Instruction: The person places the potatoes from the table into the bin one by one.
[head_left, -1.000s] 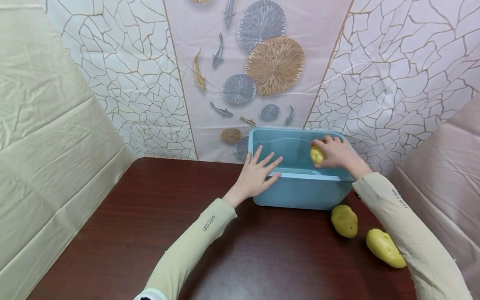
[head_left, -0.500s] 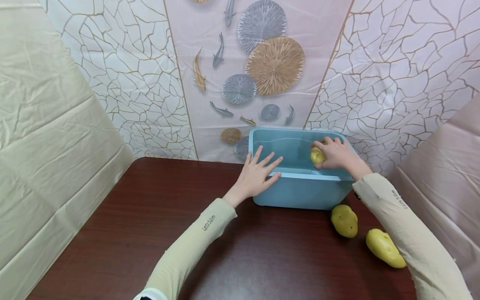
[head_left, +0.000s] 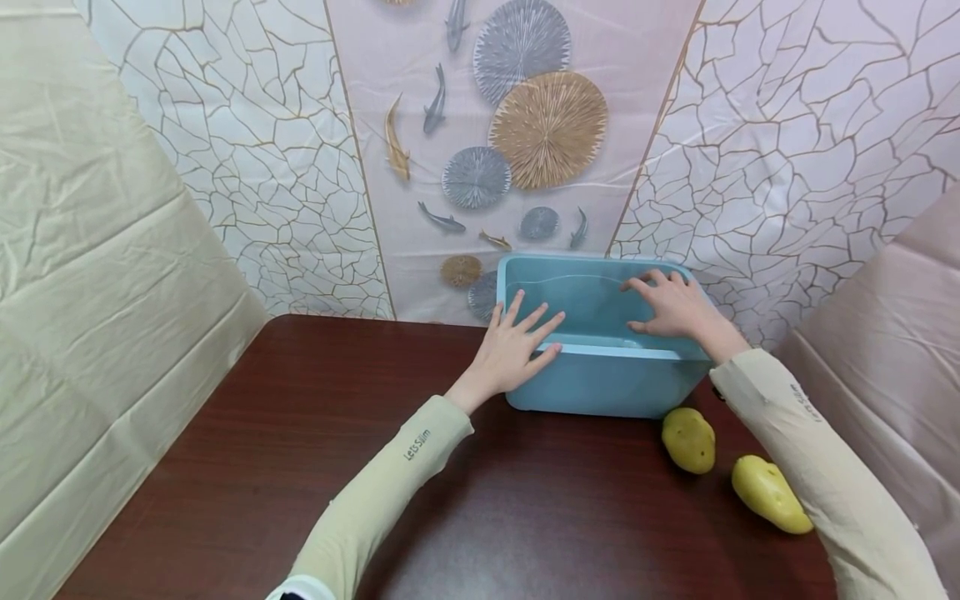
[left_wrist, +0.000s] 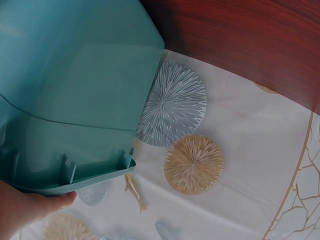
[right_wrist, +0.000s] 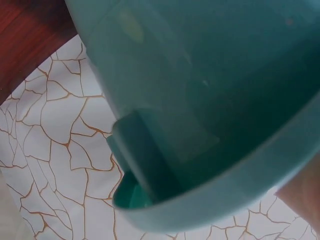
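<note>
A light blue plastic bin (head_left: 600, 385) stands at the back of the table, its top facing up. My left hand (head_left: 510, 350) lies over its front left rim with straight, spread fingers. In the left wrist view, a thumb (left_wrist: 55, 201) touches the bin's rim (left_wrist: 90, 180). Over the right end of the bin, my right hand (head_left: 671, 310) has its fingers and thumb apart, with nothing between them. Two yellow potatoes lie on the table: one potato (head_left: 688, 440) by the bin's front right corner, another potato (head_left: 767, 493) nearer, close to my right sleeve. The bin's floor is largely hidden.
The dark red-brown table (head_left: 360, 467) extends left and forward of the bin. A patterned cloth wall (head_left: 420, 250) stands right behind the bin. Plain cloth (head_left: 127, 333) hangs on the left, and pinkish cloth (head_left: 885, 350) on the right.
My right hand has let go of the potato it held in the bin; its fingers have spread and the potato is out of sight. My left hand has stayed in place.
</note>
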